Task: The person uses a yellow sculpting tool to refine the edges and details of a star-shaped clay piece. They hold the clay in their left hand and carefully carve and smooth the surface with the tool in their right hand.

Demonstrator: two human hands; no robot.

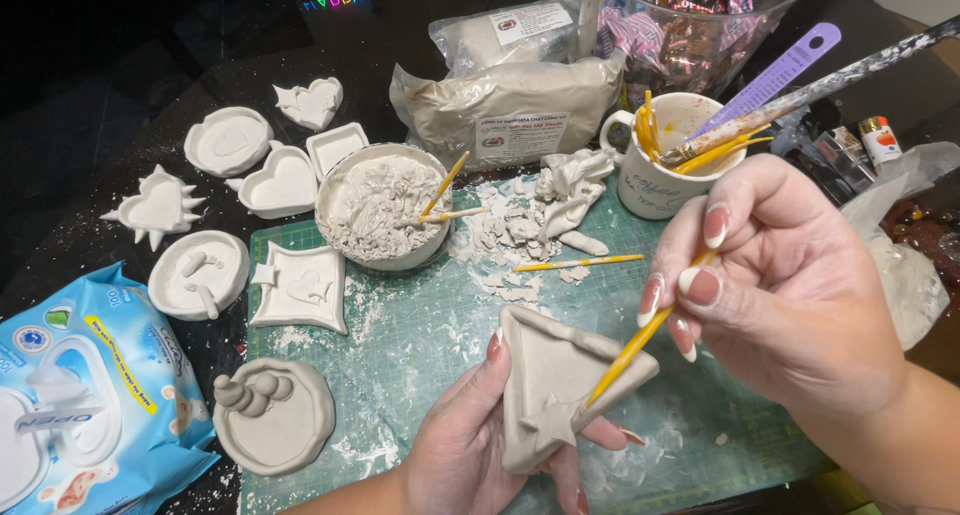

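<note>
Soft clay dish (560, 390) cradled in my left hand (470, 445), over the green mat (420, 345) at six o'clock.
Left grip clamped under its rim; right hand (790, 295) pinches a yellow tool (640, 343) at its star; I judge it light, fragile; support beneath.

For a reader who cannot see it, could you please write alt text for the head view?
A left hand holds a triangular grey clay dish while the right hand works it with a yellow modelling tool, over a green cutting mat. Finished clay dishes and a bowl of clay scraps lie beyond.
</note>
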